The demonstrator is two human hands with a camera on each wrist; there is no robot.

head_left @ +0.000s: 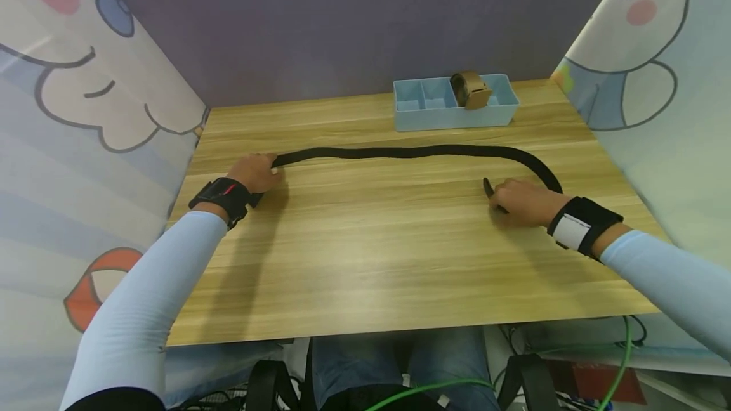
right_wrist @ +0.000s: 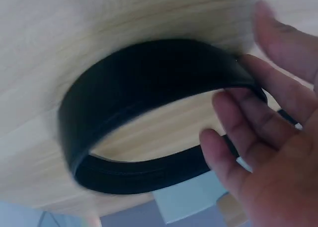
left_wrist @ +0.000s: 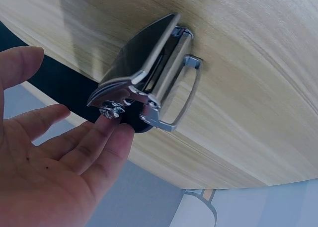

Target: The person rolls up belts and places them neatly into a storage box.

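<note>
A long black belt (head_left: pixel 400 152) runs across the wooden table, straight at the left and bending back in a curve at the right. My left hand (head_left: pixel 255 172) is at the buckle end. In the left wrist view its fingertips touch beneath the silver metal buckle (left_wrist: pixel 154 78), with the thumb standing apart. My right hand (head_left: pixel 525 200) holds the belt near its other end, the tip showing just past the fingers. In the right wrist view the strap (right_wrist: pixel 149 73) forms a loop, with bent fingers (right_wrist: pixel 238 117) inside it and the thumb away from it.
At the back right stands a light blue divided box (head_left: pixel 451 119) with a coiled tan band (head_left: pixel 471 89) in it. The wooden table (head_left: pixel 365 259) meets a grey wall (head_left: pixel 342 24) behind and cartoon-printed sheets at both sides. Green cable (head_left: pixel 622 366) hangs below the front edge.
</note>
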